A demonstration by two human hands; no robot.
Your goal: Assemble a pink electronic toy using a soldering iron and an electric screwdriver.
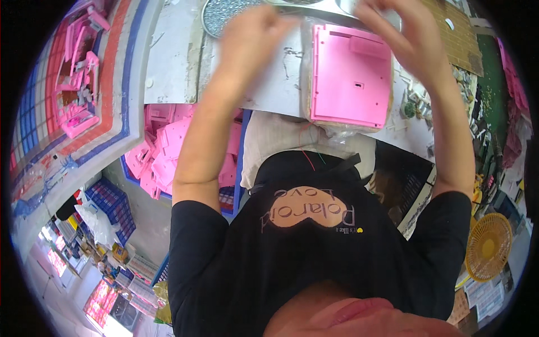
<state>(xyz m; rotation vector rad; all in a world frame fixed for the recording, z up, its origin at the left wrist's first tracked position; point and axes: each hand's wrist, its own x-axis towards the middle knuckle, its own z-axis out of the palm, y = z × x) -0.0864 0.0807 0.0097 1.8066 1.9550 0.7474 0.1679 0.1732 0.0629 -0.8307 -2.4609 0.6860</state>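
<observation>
The pink panel (351,76) lies flat on the bench's near edge, right of centre, and with both blurred hands, left (255,33) and right (387,25), raised beyond it, grip unreadable, a knock could tip it off.

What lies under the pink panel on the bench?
The pink panel lies on a brownish pad in clear wrapping, whose edges show along the left side and front. The pad's middle is covered.
</observation>
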